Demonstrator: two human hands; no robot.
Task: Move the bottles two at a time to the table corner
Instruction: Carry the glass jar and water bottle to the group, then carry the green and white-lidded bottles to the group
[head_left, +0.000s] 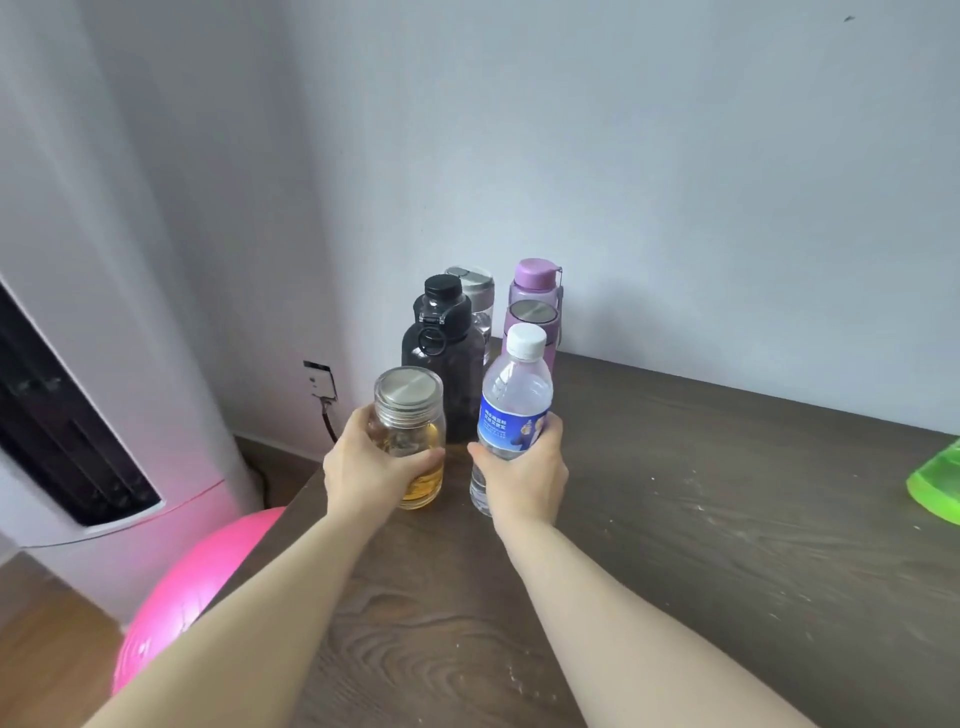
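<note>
My left hand (363, 467) grips a glass bottle (413, 415) with a metal lid and amber liquid in its lower half. My right hand (524, 473) grips a clear plastic water bottle (511, 400) with a white cap and blue label. Both stand upright at the far left corner of the dark wooden table (701, 519). Just behind them stand a big dark bottle (444, 353) with a black cap, a clear bottle (475, 296) with a grey lid, a purple bottle (535, 280) and a shorter purple bottle (532, 317) with a metal lid.
The wall runs along the table's far edge. A green plastic object (935, 483) lies at the right edge of view. Off the table's left side are a pink exercise ball (182, 582), a white standing appliance (78, 389) and a wall socket (319, 379).
</note>
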